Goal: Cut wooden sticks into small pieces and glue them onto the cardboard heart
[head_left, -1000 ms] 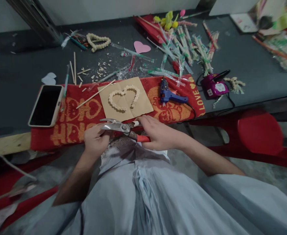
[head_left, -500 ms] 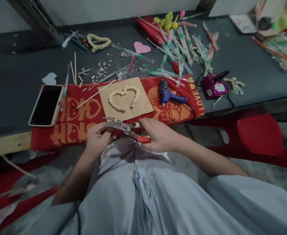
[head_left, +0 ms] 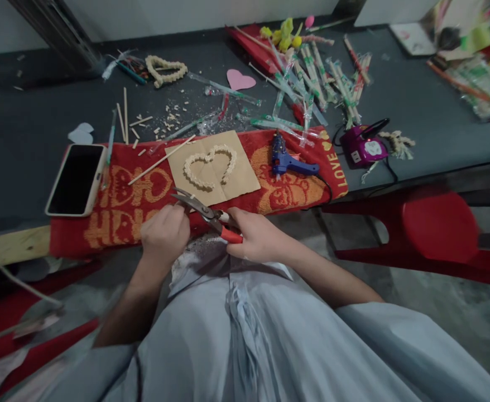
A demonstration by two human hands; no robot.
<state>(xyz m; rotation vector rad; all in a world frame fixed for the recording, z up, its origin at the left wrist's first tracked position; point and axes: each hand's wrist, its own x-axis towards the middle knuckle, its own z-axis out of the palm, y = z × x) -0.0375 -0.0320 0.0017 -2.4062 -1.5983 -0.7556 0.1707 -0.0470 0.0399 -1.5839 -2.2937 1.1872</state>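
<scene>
My right hand grips the red handles of a pair of metal shears, whose blades point left toward my left hand. My left hand is closed in a pinch beside the blade tips; what it holds is hidden. Both hands hover over my lap at the table's front edge. Just beyond them a brown card bearing a heart made of small pale pieces lies on a red and orange towel.
A phone lies at the towel's left end, a blue glue gun at its right. A purple device, wrapped sticks, a second heart, a pink paper heart and cut bits lie on the dark table. A red stool stands at right.
The shears have tilted, their blades swinging up toward the card, and my left hand has risen to the blade tips. My right hand has drawn slightly left.
</scene>
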